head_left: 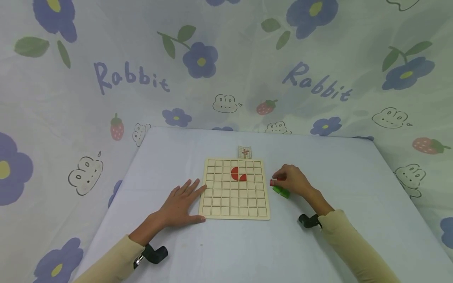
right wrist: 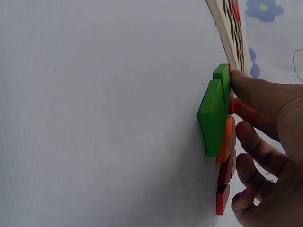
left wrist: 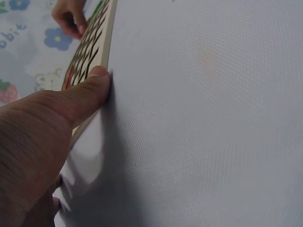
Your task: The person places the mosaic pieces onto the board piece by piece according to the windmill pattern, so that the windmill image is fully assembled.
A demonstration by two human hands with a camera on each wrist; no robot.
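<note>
A square wooden grid board (head_left: 226, 202) lies on the table, with several red curved pieces (head_left: 234, 173) set in its upper cells. My left hand (head_left: 180, 206) rests flat with fingers spread at the board's left side, its thumb (left wrist: 92, 90) against the board edge in the left wrist view. To the right of the board, my right hand (head_left: 293, 181) pinches a small red block (head_left: 272, 182) between thumb and forefinger. Two green blocks (head_left: 284, 193) lie under that hand. An orange block (right wrist: 226, 142) and dark red blocks (right wrist: 225, 170) sit beside them in the right wrist view.
A small card (head_left: 245, 152) printed with a red pinwheel pattern on a grid stands behind the board's far edge. White cloth (head_left: 233, 251) covers the table. A patterned curtain (head_left: 226, 59) hangs behind it and along its sides.
</note>
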